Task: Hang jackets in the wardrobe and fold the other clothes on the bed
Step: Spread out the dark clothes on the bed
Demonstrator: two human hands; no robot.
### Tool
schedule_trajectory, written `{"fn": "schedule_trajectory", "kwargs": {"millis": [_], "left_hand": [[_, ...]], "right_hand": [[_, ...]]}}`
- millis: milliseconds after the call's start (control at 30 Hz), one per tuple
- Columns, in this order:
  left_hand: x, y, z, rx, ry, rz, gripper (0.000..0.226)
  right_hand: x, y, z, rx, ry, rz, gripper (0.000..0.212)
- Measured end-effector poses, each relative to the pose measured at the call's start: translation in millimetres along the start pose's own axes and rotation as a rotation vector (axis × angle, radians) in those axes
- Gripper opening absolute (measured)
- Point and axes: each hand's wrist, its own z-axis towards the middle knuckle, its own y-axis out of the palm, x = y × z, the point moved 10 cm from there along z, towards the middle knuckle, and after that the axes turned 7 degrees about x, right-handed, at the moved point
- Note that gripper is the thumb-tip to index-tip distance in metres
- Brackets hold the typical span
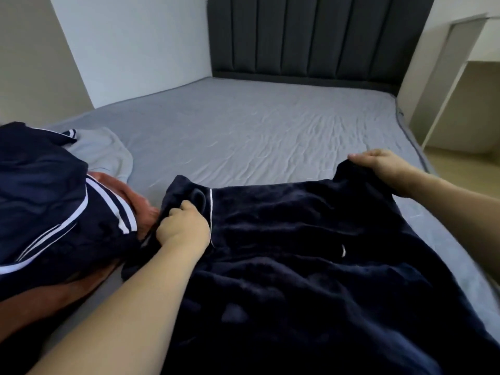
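Several clothes lie on the bed (270,125): at left a navy striped jacket (46,190) over an orange garment (135,201) and a grey one (108,152). The left hand (181,226) pinches the dark velvet garment (311,266) at its left edge; the right hand (384,163) clutches its far right corner.

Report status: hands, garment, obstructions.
Left hand and right hand both grip dark navy garment, spread on bed. Clothes pile touches its left edge.
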Motion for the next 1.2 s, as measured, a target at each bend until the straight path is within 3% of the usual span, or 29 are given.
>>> {"fn": "schedule_trajectory", "kwargs": {"millis": [67, 233, 333, 433, 467, 567, 667, 767, 833, 900, 1067, 1200], "left_hand": [[-5.2, -2.2, 3.3, 0.014, -0.025, -0.013, 0.040], [-22.7, -30.8, 12.0, 0.083, -0.021, 0.029, 0.036], [-35.8, -44.9, 9.2, 0.115, -0.009, 0.090, 0.021], [-38.8, -47.5, 7.0, 0.160, -0.016, 0.107, 0.024], [-36.6, -46.6, 6.8, 0.175, -0.017, 0.105, 0.026], [-24.6, -52.0, 4.8, 0.252, -0.030, 0.117, 0.041], [23.2, -68.7, -10.0, 0.445, 0.170, 0.094, 0.051], [108.1, -77.4, -67.5, 0.527, 0.640, -0.196, 0.057], [165.7, -65.8, -128.4, 0.458, 1.027, -0.254, 0.057], [201.0, -42.7, -168.8, 0.371, 1.192, -0.146, 0.051], [224.7, -6.3, -166.4, 0.188, 1.005, 0.005, 0.036], [233.7, -13.6, -160.0, 0.066, 0.985, -0.138, 0.017]], "right_hand": [[2.1, 9.6, -4.6, -0.041, 0.069, 0.089, 0.032], [26.2, -0.1, -5.8, -0.056, 0.055, -0.290, 0.045], [32.8, -18.5, -6.8, 0.053, 0.068, -0.109, 0.044], [44.4, -50.7, -7.0, 0.205, 0.088, 0.041, 0.047], [46.9, -53.3, -8.0, 0.164, 0.080, 0.057, 0.049], [60.1, -33.4, -21.0, -0.163, 0.112, -0.029, 0.064], [59.1, -25.5, -22.7, -0.185, 0.097, 0.110, 0.052], [48.8, -17.9, -22.6, -0.084, 0.114, 0.337, 0.043], [49.5, -12.2, -22.6, -0.059, 0.119, 0.253, 0.045], [52.4, -12.3, -21.6, -0.052, 0.100, 0.076, 0.045], [56.2, -23.3, -10.9, -0.078, 0.027, -0.303, 0.024], [53.7, -33.3, -8.0, -0.063, -0.080, -0.467, 0.029]]}}
